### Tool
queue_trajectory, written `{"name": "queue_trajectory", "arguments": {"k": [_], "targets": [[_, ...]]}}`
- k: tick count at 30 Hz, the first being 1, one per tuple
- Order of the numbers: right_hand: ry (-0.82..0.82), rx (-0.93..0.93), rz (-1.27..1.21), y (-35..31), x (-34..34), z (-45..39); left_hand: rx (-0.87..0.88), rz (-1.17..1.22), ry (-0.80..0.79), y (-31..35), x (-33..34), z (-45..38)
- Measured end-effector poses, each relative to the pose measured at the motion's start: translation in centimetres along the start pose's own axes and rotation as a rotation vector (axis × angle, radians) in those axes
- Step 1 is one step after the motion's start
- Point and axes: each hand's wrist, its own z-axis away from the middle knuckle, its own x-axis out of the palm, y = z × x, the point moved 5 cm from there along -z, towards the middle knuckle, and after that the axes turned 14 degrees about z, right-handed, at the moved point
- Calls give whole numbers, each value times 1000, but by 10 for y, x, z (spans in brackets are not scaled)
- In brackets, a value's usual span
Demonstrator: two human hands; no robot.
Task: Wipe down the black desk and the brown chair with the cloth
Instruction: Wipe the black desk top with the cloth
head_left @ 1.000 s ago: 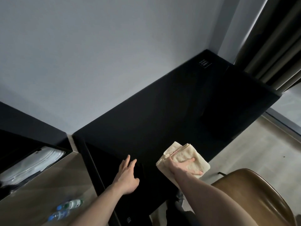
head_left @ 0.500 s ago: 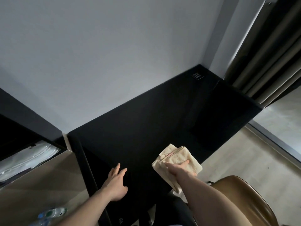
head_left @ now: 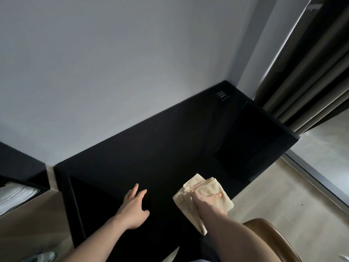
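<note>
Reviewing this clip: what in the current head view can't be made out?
- Small label at the black desk's far corner: print too small.
- Brown chair: mostly cut off by the bottom edge and right forearm.
- Cloth: part hidden under the right hand.
- Dust on the desk: too dark.
- Left hand: desk contact unclear.

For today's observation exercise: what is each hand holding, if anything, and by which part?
The right hand presses flat on the middle of the folded cloth on the desk. The left hand holds nothing.
</note>
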Motion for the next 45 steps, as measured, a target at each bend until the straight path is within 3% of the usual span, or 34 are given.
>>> {"name": "queue_trajectory", "arguments": {"k": [14,21,35,40,45], "targets": [[170,-1,-39,-74,-145,-156,-28,-37,-26,198,36,-135],[232,-40,-52,-96,-209,-211,-54,-86,-91,258,53,-175],[429,-21,-37,-164,-380,-319,-181,-131,-65,237,33,-211],[497,-19,45,-171,-389,-332,-194,-147,-96,228,36,-211],[521,-152,263,-170,-367,-323,-191,-113,-143,228,49,-205]]}}
